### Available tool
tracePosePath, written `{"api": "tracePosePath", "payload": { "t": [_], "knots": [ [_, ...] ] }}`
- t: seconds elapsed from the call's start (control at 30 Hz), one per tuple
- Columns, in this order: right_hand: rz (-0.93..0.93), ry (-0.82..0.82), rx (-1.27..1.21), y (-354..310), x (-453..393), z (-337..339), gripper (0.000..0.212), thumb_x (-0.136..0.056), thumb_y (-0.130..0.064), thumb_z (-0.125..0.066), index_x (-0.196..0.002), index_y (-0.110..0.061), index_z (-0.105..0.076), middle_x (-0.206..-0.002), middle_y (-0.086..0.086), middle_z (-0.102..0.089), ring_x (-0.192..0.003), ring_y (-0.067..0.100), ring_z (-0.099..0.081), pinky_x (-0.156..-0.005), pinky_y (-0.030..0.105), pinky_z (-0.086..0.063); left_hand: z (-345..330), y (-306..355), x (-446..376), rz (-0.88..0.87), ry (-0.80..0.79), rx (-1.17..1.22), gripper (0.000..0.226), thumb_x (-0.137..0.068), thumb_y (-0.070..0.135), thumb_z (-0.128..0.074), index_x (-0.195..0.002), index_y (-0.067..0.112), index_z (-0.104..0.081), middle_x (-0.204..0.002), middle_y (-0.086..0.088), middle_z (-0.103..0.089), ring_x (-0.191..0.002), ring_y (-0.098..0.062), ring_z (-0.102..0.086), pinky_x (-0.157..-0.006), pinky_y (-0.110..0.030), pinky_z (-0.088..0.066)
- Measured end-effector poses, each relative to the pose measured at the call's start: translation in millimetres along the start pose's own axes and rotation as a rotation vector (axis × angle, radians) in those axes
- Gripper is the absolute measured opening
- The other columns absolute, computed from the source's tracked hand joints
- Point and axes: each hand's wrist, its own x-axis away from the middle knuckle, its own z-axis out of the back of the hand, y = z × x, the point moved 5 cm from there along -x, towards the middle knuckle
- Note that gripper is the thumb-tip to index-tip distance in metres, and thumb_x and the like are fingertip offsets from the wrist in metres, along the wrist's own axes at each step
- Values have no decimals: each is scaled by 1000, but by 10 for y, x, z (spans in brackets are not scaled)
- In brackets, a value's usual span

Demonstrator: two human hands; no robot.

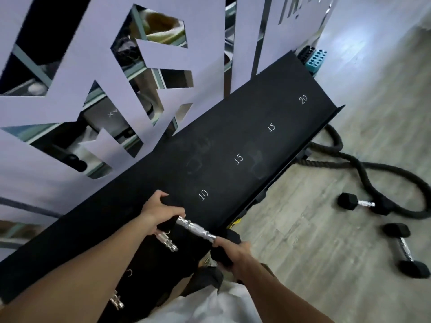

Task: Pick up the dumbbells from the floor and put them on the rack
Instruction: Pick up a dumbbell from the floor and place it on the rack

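A black dumbbell with a chrome handle [198,228] is over the near edge of the black rack shelf [245,136], close to the white mark "10". My left hand [161,212] grips its far black head. My right hand [229,250] grips its near black head. Other chrome handles [166,242] show on the shelf to the left, below my left hand. Two more black dumbbells lie on the floor to the right: one [363,203] beside the rope, one [405,249] nearer to me.
A thick black rope [373,164] snakes over the wood floor under the rack's right end. A wall of white panels with mirror cut-outs [93,66] stands behind the rack. A blue and black holder [314,59] sits at the far end.
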Motion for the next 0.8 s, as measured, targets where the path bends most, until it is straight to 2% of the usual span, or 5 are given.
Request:
{"api": "tracePosePath", "payload": {
  "t": [0.13,0.23,0.47,0.7,0.8],
  "knots": [
    [-66,32,-57,-177,-306,-195,94,-38,-21,-90,-120,-4,-47,-102,20,-67,-70,29,-70,-55,39,-62,46,345,-361,37,-30,-82,77,-53,23,-92,-118,36,-53,-116,-3,-59,-106,-29,-59,-78,-51,-59],
    [-95,55,-96,-268,-554,-304,97,-30,-25,-89,-117,-6,-50,-109,18,-66,-88,30,-71,-52,31,-58,12,509,-608,71,-31,-112,73,-60,17,-92,-119,34,-52,-117,-5,-59,-102,-28,-59,-69,-44,-58],
    [-201,92,-189,-392,-903,-461,89,-39,-24,-89,-112,-11,-39,-121,14,-54,-100,27,-63,-54,30,-58,-107,681,-1123,113,0,-214,81,-60,17,-92,-127,34,-51,-121,-4,-57,-108,-29,-57,-81,-52,-59],
    [-228,245,-122,-405,-1096,-536,105,-29,-46,-82,-118,-13,-35,-130,13,-47,-102,31,-62,-87,45,-62,-165,678,-1378,146,53,-275,83,-57,24,-94,-128,39,-54,-136,-8,-41,-111,-29,-52,-81,-51,-61],
    [-256,276,-10,-494,-1112,-462,96,-50,-45,-88,-123,-13,-36,-133,15,-46,-100,32,-60,-89,45,-60,-186,654,-1424,163,39,-271,81,-58,23,-94,-126,38,-53,-139,-9,-34,-115,-31,-48,-83,-54,-60]
  ]
}}
